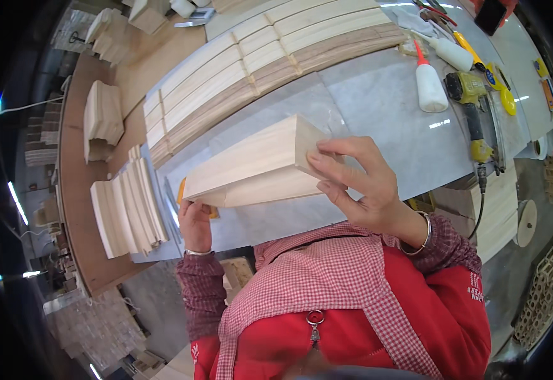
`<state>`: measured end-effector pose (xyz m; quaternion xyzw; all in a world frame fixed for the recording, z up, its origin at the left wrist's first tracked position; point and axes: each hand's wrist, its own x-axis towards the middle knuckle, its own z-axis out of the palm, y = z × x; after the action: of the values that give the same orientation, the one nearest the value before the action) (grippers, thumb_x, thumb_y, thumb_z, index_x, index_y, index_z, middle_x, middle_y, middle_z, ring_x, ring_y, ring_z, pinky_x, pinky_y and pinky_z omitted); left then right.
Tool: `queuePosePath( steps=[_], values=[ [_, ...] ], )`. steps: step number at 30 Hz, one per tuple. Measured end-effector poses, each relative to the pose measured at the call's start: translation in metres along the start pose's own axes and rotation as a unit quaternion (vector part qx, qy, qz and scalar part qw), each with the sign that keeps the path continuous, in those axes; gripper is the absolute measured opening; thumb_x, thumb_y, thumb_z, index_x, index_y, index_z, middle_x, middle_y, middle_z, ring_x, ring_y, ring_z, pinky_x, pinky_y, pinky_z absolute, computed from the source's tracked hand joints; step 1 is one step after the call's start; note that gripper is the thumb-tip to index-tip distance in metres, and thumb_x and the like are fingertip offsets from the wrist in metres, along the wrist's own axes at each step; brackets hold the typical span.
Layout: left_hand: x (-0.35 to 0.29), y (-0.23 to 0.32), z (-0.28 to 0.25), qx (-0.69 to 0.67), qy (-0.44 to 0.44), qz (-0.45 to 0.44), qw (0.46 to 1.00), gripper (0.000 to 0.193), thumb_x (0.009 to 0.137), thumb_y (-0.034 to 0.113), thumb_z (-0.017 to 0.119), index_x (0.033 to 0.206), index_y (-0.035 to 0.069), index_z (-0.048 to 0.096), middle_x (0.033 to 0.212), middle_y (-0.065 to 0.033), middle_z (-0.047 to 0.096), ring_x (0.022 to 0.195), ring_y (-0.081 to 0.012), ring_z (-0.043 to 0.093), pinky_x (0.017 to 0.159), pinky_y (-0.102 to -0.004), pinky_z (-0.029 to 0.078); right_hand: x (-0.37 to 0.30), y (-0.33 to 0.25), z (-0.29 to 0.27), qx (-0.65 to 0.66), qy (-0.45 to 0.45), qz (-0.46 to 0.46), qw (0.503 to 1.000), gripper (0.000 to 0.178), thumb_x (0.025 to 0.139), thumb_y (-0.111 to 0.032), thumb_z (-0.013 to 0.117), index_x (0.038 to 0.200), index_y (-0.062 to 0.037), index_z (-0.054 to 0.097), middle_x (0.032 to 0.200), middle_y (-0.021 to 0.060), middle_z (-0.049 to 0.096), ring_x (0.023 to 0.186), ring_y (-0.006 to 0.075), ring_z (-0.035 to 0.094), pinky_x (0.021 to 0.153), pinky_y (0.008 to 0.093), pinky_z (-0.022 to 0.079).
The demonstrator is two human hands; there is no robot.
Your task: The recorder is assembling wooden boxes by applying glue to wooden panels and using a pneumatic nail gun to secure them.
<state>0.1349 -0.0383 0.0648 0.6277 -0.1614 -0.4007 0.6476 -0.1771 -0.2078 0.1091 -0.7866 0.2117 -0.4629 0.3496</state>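
Observation:
A long pale wooden box (245,158) is held tilted above the grey table, its right end raised toward me. My left hand (196,225) grips its left end from below, fingers closed on the edge. At the other end, my right hand (358,177) presses thumb and fingertips against the end face and lower edge. A bit of something orange-yellow (181,190) shows behind the box near my left hand; what it is stays mostly hidden. Beyond the box lie rows of long wooden strips (257,60) side by side.
Curved wooden pieces (127,209) stand stacked at the left, with a hollow wooden piece (103,120) behind. On the right lie a red-tipped glue bottle (431,88), a white bottle (452,54) and a yellow-black power tool (472,111) with its hose. Wooden boards (504,215) stand below the table's right edge.

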Motion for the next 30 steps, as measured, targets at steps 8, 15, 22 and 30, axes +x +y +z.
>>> queuePosePath(
  steps=[8,15,22,30],
  values=[
    [-0.002,0.000,-0.007,-0.049,-0.046,0.042,0.997,0.030,0.088,0.001,0.048,0.116,0.002,0.056,0.104,-0.0063,0.059,0.091,-0.0140,0.053,0.082,-0.0221,0.040,-0.013,-0.008,-0.007,0.016,0.001,-0.047,0.999,0.043,0.071,0.004,0.066,0.114,-0.0031,0.064,0.117,0.0120,0.054,0.100,0.0234,0.051,0.086,0.0298,0.045],
    [0.001,0.013,0.012,0.080,0.003,0.042,0.996,0.024,0.089,0.008,0.052,0.111,0.000,0.058,0.097,-0.0063,0.060,0.085,-0.0134,0.053,0.077,-0.0235,0.042,-0.019,-0.004,-0.012,0.032,0.011,0.048,0.998,0.045,0.075,0.002,0.064,0.119,-0.0033,0.061,0.113,0.0115,0.054,0.097,0.0211,0.052,0.083,0.0277,0.045],
    [0.033,0.016,0.016,0.335,0.027,0.025,0.942,0.028,0.089,0.019,0.058,0.107,-0.002,0.061,0.088,-0.0060,0.062,0.078,-0.0120,0.053,0.072,-0.0240,0.044,-0.038,0.033,0.009,0.149,0.034,0.289,0.945,0.041,0.081,-0.004,0.062,0.121,-0.0013,0.058,0.106,0.0102,0.055,0.085,0.0166,0.053,0.075,0.0253,0.046],
    [0.051,-0.004,0.019,0.486,-0.023,0.022,0.874,0.037,0.090,0.025,0.058,0.116,-0.002,0.057,0.100,-0.0100,0.061,0.088,-0.0161,0.056,0.077,-0.0268,0.045,-0.044,0.070,0.008,0.195,0.017,0.404,0.894,0.045,0.083,-0.005,0.062,0.127,-0.0044,0.055,0.094,0.0058,0.057,0.083,0.0134,0.054,0.075,0.0237,0.045]
  ],
)
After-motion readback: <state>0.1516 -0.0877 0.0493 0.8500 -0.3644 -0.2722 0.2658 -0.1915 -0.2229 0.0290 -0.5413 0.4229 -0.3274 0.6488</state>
